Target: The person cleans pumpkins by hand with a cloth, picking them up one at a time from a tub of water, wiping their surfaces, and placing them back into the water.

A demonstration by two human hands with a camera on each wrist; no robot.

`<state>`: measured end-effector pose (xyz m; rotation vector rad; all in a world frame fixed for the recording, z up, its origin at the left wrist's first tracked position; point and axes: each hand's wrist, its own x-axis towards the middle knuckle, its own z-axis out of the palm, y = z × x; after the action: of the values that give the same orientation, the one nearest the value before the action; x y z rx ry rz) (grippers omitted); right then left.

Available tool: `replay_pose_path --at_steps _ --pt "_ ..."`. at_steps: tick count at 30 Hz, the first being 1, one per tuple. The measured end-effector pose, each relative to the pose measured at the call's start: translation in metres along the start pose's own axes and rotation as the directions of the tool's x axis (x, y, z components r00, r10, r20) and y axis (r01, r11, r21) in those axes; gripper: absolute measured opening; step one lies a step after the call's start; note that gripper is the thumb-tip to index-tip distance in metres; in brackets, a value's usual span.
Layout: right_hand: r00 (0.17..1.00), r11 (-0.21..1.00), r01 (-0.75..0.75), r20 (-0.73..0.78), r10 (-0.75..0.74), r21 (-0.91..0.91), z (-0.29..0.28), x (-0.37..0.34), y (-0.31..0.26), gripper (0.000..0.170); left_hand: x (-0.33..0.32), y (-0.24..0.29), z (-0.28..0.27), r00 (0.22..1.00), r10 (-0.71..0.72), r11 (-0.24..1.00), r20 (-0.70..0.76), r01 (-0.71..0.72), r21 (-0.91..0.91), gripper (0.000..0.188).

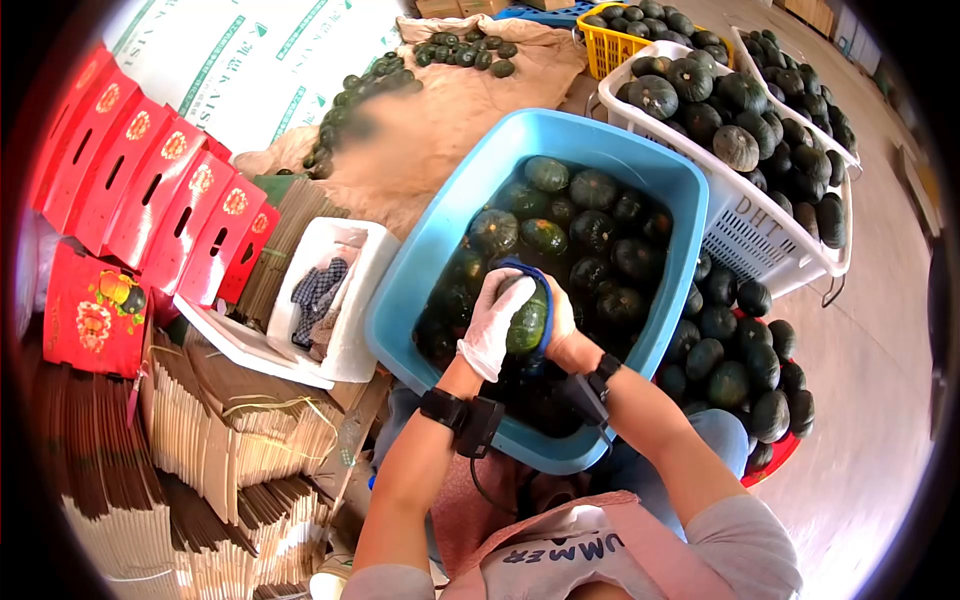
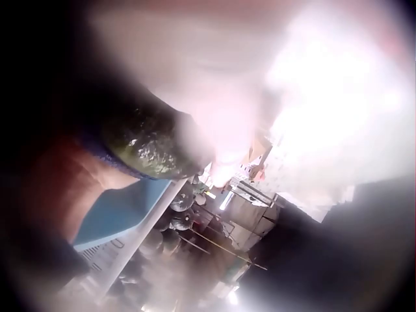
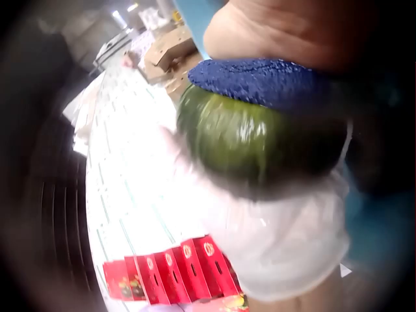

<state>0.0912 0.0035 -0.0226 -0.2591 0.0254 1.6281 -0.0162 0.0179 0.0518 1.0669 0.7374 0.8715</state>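
A wet green pumpkin [image 1: 527,322] is held up over the blue tub [image 1: 388,318], which holds water and many more pumpkins. My left hand [image 1: 490,322], in a white glove, grips its left side. My bare right hand [image 1: 566,325] presses a dark blue cloth [image 1: 547,300] against the other side. In the right wrist view the blue cloth [image 3: 260,81] lies between the right hand [image 3: 279,32] and the pumpkin [image 3: 240,140], with the gloved left hand [image 3: 279,240] beneath. The left wrist view shows the pumpkin [image 2: 149,143] partly, blurred.
White crates [image 1: 745,220] and a yellow crate [image 1: 610,52] heaped with pumpkins stand at the right and back. More pumpkins [image 1: 728,380] lie beside the tub. At left are a foam box [image 1: 375,300], red boxes [image 1: 150,200] and stacked cardboard [image 1: 190,440].
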Motion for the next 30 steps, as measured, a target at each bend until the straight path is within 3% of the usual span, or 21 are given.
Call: replay_pose_path --at_steps 3,5,6,7,8,9,11,14,15,17,18,20,22,23,24,25,26,27,28,29,30 --pt "0.959 0.996 -0.056 0.275 0.071 -0.062 -0.005 -0.001 -0.008 0.036 -0.009 0.007 0.005 0.997 0.007 0.994 0.083 0.002 -0.109 0.024" --pt "0.994 0.995 -0.096 0.052 0.097 -0.020 0.003 -0.003 -0.007 0.037 -0.009 0.002 0.005 0.998 0.063 0.959 0.026 -0.053 -0.278 0.028" --pt "0.997 0.997 -0.068 0.032 0.069 -0.045 0.001 -0.003 -0.001 0.039 -0.009 -0.004 0.004 0.994 0.082 0.952 -0.071 -0.099 -0.289 0.029" --pt "0.993 0.990 -0.042 -0.112 0.027 -0.137 0.006 -0.006 0.006 0.041 -0.007 -0.008 0.004 0.981 0.100 0.946 -0.165 -0.145 -0.291 0.031" --pt "0.980 0.995 -0.075 -0.190 0.062 -0.062 0.010 -0.013 0.012 0.043 -0.002 -0.013 0.005 0.951 0.232 0.967 -0.204 -0.248 -0.058 0.038" --pt "0.959 0.995 -0.099 -0.264 0.102 0.024 0.016 -0.020 0.019 0.044 -0.007 -0.004 0.011 0.901 0.399 0.894 -0.170 -0.340 0.293 0.048" --pt "0.956 0.992 -0.117 -0.265 0.124 0.042 0.013 -0.019 0.024 0.047 0.003 -0.003 -0.006 0.752 0.656 0.471 0.066 -0.476 0.742 0.057" --pt "0.966 0.981 -0.192 -0.176 0.188 -0.009 0.026 -0.012 0.005 0.047 0.002 0.017 -0.014 0.643 0.672 0.004 0.367 -0.498 0.867 0.067" --pt "0.975 0.989 -0.142 -0.176 0.132 -0.043 0.041 -0.017 0.000 0.044 0.002 0.018 -0.015 0.680 0.630 -0.015 0.374 -0.471 0.882 0.069" --pt "0.983 0.992 -0.068 -0.174 0.049 -0.103 0.035 -0.013 -0.010 0.042 -0.001 0.023 -0.020 0.733 0.537 0.092 0.417 -0.542 0.835 0.076" --pt "0.990 0.991 -0.027 -0.141 0.008 -0.132 0.048 -0.021 -0.016 0.042 0.007 0.023 -0.029 0.663 0.599 0.340 0.449 -0.719 0.606 0.085" --pt "0.979 0.988 -0.049 -0.205 0.018 -0.147 0.044 -0.019 -0.021 0.043 -0.001 0.010 -0.040 0.951 0.268 0.895 0.151 -0.304 0.327 0.082" --pt "0.969 0.974 -0.038 -0.246 -0.018 -0.224 0.042 -0.016 -0.016 0.044 -0.004 0.021 -0.033 0.974 -0.082 0.993 0.211 0.062 0.097 0.062" --pt "0.969 0.961 -0.029 -0.243 -0.041 -0.276 0.039 -0.012 -0.014 0.044 -0.004 0.016 -0.029 0.989 -0.017 0.995 0.146 0.003 0.095 0.049" --pt "0.959 0.906 0.005 -0.254 -0.124 -0.424 0.038 -0.011 -0.013 0.048 -0.003 0.020 -0.027 0.993 0.030 0.984 0.110 -0.049 0.173 0.048" --pt "0.958 0.908 -0.007 -0.263 -0.114 -0.419 0.035 -0.014 -0.010 0.048 -0.005 0.023 -0.025 0.995 0.068 0.963 0.077 -0.086 0.255 0.048" --pt "0.921 0.534 -0.001 -0.209 -0.329 -0.845 0.033 -0.016 -0.011 0.051 -0.007 0.025 -0.020 0.980 0.200 0.878 0.009 -0.183 0.443 0.048" --pt "0.877 -0.011 -0.052 -0.040 -0.479 -0.999 0.032 -0.016 -0.013 0.053 -0.008 0.024 -0.020 0.980 0.200 0.877 0.012 -0.184 0.445 0.048" --pt "0.851 -0.163 0.098 0.168 -0.498 -0.982 0.027 -0.017 -0.003 0.049 -0.010 0.020 -0.021 0.955 0.288 0.582 0.074 -0.236 0.778 0.048" --pt "0.818 -0.304 0.203 0.332 -0.470 -0.931 0.017 -0.012 0.006 0.042 -0.008 0.015 -0.023 0.924 0.343 0.174 0.170 -0.241 0.955 0.048" --pt "0.818 -0.391 0.203 0.374 -0.436 -0.898 0.018 -0.018 0.016 0.039 0.002 -0.005 -0.033 0.962 0.178 -0.020 0.208 -0.208 0.978 0.043"
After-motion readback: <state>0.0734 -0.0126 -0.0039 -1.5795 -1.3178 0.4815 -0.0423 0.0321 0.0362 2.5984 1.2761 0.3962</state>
